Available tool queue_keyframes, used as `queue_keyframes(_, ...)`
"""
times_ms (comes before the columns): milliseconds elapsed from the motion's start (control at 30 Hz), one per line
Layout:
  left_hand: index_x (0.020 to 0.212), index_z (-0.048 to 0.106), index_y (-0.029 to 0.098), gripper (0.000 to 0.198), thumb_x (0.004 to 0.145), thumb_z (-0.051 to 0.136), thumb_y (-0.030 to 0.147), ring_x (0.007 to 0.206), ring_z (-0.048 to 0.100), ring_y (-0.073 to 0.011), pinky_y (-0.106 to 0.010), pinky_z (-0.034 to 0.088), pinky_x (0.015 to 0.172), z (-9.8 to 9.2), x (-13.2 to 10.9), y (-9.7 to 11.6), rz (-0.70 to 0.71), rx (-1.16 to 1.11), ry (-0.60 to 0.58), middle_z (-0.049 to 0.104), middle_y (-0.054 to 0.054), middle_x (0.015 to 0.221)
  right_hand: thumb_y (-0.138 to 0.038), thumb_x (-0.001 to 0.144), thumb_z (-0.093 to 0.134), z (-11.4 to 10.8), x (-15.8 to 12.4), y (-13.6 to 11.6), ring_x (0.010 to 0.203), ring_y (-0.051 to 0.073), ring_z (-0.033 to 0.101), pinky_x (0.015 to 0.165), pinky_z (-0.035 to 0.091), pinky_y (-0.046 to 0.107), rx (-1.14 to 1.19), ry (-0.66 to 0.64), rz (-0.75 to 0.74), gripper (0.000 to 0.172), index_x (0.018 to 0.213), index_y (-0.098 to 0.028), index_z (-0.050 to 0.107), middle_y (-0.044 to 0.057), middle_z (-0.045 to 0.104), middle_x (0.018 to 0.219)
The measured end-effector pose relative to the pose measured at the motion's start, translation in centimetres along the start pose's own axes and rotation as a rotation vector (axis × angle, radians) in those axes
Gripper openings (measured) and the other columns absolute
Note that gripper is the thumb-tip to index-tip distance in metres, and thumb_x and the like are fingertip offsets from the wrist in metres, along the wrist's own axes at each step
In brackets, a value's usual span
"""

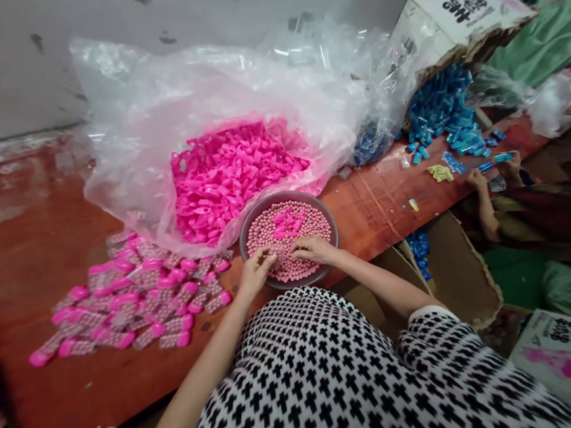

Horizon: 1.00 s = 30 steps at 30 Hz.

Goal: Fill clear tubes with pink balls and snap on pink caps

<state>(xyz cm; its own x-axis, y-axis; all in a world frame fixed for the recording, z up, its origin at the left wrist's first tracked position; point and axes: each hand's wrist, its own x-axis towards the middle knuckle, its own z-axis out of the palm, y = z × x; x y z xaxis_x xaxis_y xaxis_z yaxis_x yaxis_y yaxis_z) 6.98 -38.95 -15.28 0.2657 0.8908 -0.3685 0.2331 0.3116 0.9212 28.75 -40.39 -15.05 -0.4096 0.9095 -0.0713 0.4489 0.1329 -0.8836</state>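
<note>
A round grey bowl [247, 227] full of small pale pink balls [310, 220] sits at the near edge of the red table, with a few pink plastic caps [286, 222] lying on top. My left hand [255, 272] rests at the bowl's near left rim, fingers curled together in a pinch over the balls. My right hand [315, 248] lies in the bowl on the balls, fingers bent down among them. What either hand holds is too small to see. Left of the bowl lies a heap of filled clear tubes with pink caps [134, 298].
A big clear plastic bag [159, 112] holding a pile of pink caps [227, 172] lies behind the bowl. At the right, blue parts [443, 112] spill from a tipped cardboard box [458, 16]. Another person's hands [478, 179] work there. An open carton [463, 272] stands under the table edge.
</note>
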Motion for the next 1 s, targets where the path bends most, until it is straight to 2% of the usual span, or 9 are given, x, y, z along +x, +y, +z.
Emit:
queue_keyframes(100, 0.097, 0.058, 0.015, 0.048, 0.065, 0.069, 0.049, 0.076, 0.06, -0.0163, -0.036, 0.054, 0.075, -0.1, 0.1, -0.1, -0.053, -0.108, 0.025, 0.062, -0.003, 0.085, -0.036, 0.08, 0.064, -1.8, -0.2, 1.8, 0.089, 0.016, 0.063, 0.08, 0.044, 0.025, -0.113, 0.049, 0.015, 0.026, 0.102, -0.022, 0.066, 0.004, 0.069, 0.101)
queue_keyframes(200, 0.1, 0.058, 0.016, 0.049, 0.065, 0.07, 0.047, 0.078, 0.06, -0.0159, -0.036, 0.054, 0.076, 0.0, 0.0, 0.6, -0.079, -0.182, 0.026, 0.062, -0.003, 0.088, -0.032, 0.087, 0.055, -4.4, 0.4, 4.0, 0.085, 0.015, 0.063, 0.079, 0.045, 0.025, -0.125, 0.245, 0.14, 0.022, 0.1, -0.02, 0.067, 0.004, 0.069, 0.097)
queue_keyframes(267, 0.103, 0.059, 0.016, 0.048, 0.067, 0.069, 0.046, 0.081, 0.06, -0.0162, -0.035, 0.054, 0.078, 0.2, 0.0, 1.3, -0.086, -0.182, 0.007, 0.063, -0.005, 0.092, -0.027, 0.088, 0.052, -5.5, 1.3, 5.2, 0.085, 0.016, 0.062, 0.079, 0.045, 0.026, -0.197, 0.279, 0.202, 0.02, 0.097, -0.019, 0.068, 0.005, 0.069, 0.095)
queue_keyframes(367, 0.108, 0.06, 0.016, 0.049, 0.069, 0.068, 0.044, 0.087, 0.061, -0.0175, -0.035, 0.053, 0.081, 0.4, 0.0, 2.1, -0.1, -0.164, -0.016, 0.064, -0.007, 0.1, -0.024, 0.089, 0.049, -5.8, 3.1, 5.7, 0.089, 0.018, 0.059, 0.079, 0.044, 0.028, -0.414, 0.136, 0.202, 0.022, 0.101, -0.018, 0.066, 0.008, 0.066, 0.099)
queue_keyframes(467, 0.108, 0.062, 0.015, 0.051, 0.068, 0.068, 0.046, 0.09, 0.062, -0.0192, -0.036, 0.052, 0.082, 0.5, -0.1, 2.3, -0.12, -0.164, -0.017, 0.065, -0.008, 0.105, -0.021, 0.092, 0.042, -5.2, 4.9, 4.9, 0.097, 0.022, 0.053, 0.078, 0.041, 0.031, -0.681, -0.006, 0.101, 0.028, 0.111, -0.016, 0.062, 0.013, 0.061, 0.11)
queue_keyframes(633, 0.105, 0.063, 0.013, 0.053, 0.066, 0.07, 0.047, 0.081, 0.063, -0.0174, -0.036, 0.054, 0.079, 0.4, -0.3, 2.0, -0.138, -0.224, -0.012, 0.067, -0.008, 0.099, -0.019, 0.091, 0.041, -5.3, 6.2, 4.4, 0.098, 0.024, 0.048, 0.08, 0.037, 0.035, -0.859, -0.174, -0.053, 0.026, 0.093, -0.012, 0.066, 0.016, 0.061, 0.102)
queue_keyframes(733, 0.103, 0.064, 0.013, 0.051, 0.065, 0.072, 0.046, 0.078, 0.063, -0.0154, -0.034, 0.055, 0.076, 0.6, -0.2, 2.0, -0.121, -0.27, 0.007, 0.068, -0.007, 0.097, -0.022, 0.088, 0.049, -5.6, 5.5, 5.0, 0.092, 0.022, 0.051, 0.078, 0.038, 0.032, -0.733, -0.135, 0.026, 0.021, 0.09, -0.011, 0.067, 0.015, 0.063, 0.099)
queue_keyframes(867, 0.103, 0.064, 0.014, 0.053, 0.063, 0.073, 0.047, 0.081, 0.063, -0.0153, -0.034, 0.056, 0.077, 1.4, 0.3, 2.3, -0.13, -0.378, 0.027, 0.068, -0.006, 0.101, -0.034, 0.08, 0.061, -5.6, 3.8, 4.7, 0.074, 0.015, 0.056, 0.068, 0.04, 0.026, -0.22, -0.072, 0.195, 0.021, 0.086, -0.015, 0.068, 0.003, 0.067, 0.079)
queue_keyframes(1000, 0.108, 0.063, 0.017, 0.051, 0.066, 0.072, 0.044, 0.094, 0.062, -0.0177, -0.033, 0.056, 0.078, 2.4, 0.6, 3.1, -0.084, -0.505, 0.017, 0.06, -0.008, 0.121, -0.045, 0.072, 0.066, -5.0, 2.5, 2.3, 0.067, 0.013, 0.056, 0.065, 0.042, 0.024, 0.206, -0.126, 0.194, 0.03, 0.081, -0.016, 0.069, -0.001, 0.065, 0.072)
